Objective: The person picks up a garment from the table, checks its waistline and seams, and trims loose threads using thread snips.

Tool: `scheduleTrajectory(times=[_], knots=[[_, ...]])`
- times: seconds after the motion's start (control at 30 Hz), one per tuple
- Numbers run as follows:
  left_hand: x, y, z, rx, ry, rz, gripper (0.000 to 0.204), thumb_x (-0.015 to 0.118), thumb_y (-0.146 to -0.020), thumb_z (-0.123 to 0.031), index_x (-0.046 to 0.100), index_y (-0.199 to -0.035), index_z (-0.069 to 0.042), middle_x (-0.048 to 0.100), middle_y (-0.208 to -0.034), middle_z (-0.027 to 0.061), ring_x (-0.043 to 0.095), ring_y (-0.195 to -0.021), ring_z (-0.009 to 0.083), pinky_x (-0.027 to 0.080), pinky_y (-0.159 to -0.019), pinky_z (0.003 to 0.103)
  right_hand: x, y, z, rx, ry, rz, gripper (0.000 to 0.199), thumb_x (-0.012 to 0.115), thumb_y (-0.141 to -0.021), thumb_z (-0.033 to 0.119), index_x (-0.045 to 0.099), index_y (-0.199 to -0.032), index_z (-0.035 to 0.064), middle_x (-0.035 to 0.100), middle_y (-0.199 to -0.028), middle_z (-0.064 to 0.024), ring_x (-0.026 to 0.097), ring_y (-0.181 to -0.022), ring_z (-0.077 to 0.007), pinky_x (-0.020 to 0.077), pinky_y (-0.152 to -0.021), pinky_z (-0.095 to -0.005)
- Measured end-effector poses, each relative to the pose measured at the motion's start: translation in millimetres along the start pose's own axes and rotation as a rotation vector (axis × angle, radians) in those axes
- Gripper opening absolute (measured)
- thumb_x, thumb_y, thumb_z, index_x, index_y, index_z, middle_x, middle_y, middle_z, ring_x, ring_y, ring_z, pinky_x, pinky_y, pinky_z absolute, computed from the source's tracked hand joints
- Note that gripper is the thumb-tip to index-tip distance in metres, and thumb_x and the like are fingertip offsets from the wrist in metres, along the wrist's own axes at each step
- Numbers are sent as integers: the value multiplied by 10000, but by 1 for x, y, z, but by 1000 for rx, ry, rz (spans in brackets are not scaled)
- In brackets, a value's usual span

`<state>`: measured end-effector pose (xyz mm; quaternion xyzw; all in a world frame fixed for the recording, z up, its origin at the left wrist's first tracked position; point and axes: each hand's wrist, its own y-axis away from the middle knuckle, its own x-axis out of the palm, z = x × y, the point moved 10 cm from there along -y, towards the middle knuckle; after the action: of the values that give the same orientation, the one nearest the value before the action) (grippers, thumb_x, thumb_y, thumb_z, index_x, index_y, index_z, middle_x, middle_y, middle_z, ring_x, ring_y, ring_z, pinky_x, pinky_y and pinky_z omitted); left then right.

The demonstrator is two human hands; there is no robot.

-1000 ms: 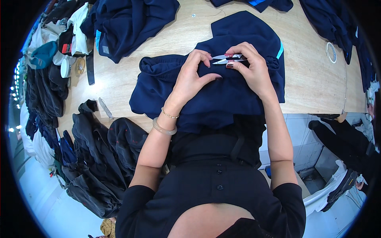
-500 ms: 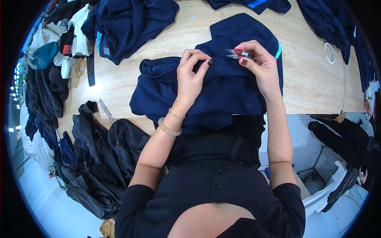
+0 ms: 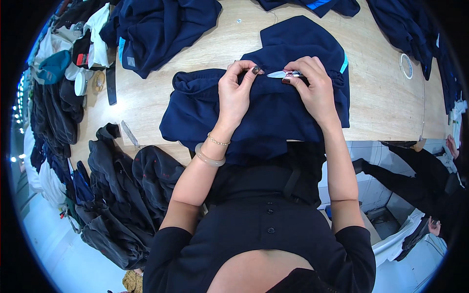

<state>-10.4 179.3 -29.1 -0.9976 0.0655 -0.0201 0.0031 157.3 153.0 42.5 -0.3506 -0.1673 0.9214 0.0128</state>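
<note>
A navy garment [image 3: 273,105] lies in folds on the table in front of me, with a light-blue strip on its right edge. My left hand [image 3: 235,88] is closed, thumb and forefinger pinching the garment's fabric, perhaps with a thread too fine to see. In my right hand [image 3: 312,85] is a pair of thread snips [image 3: 277,74], gripped between thumb and fingers. Its pale blades look closed and point left, just short of my left fingertips and close over the cloth.
More navy garments [image 3: 161,34] lie at the table's far left and far right. A white tape roll [image 3: 406,66] rests on the wooden table [image 3: 381,105]. Dark clothes [image 3: 122,195] are heaped at my left. Another person's dark-clothed leg [image 3: 395,173] reaches in at the right.
My right hand has lowered the snips left toward my left fingertips, and the blades have come together from spread. The other person's leg and hands at the right have shifted.
</note>
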Motion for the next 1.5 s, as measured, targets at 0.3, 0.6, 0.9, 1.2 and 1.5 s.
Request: scheduleTrajectory(times=[0.3,0.6,0.9,1.2,1.5], knots=[[2,-1,-1,-36,114,-26,61,605,-924,-18,623,-942,39,643,-874,56,611,-832,100,480,-807,225,4,-1,1,-14,-4,-23,199,732,-737,32,653,-919,21,608,-870,-57,551,-847,-236,466,-741,-327],[3,-1,-3,-37,120,-14,67,608,-925,-25,626,-940,38,649,-863,57,612,-826,102,478,-805,225,8,1,2,-42,-7,-47,190,736,-734,37,649,-902,27,608,-865,-57,549,-828,-243,467,-726,-327],[2,-2,-16,32,-5,43,85,659,-877,-74,634,-938,-21,612,-933,64,561,-962,174,429,-905,293,-10,6,-37,320,-677,-248,164,673,-843,-15,649,-1005,-7,621,-914,-23,603,-864,-96,494,-799,-217],[-5,1,-19,206,-116,-78,42,586,-877,37,575,-848,9,561,-930,82,552,-901,157,457,-814,265,-12,9,-49,352,-812,-238,219,697,-851,22,658,-1066,0,639,-991,-32,600,-920,-97,489,-862,-215],[28,13,-46,421,-593,127,311,758,-733,-74,670,-1030,-46,575,-1050,93,547,-1011,279,451,-883,348,-10,10,-48,329,-811,-173,226,684,-858,16,656,-1083,2,631,-988,-32,610,-930,-100,501,-870,-215]])
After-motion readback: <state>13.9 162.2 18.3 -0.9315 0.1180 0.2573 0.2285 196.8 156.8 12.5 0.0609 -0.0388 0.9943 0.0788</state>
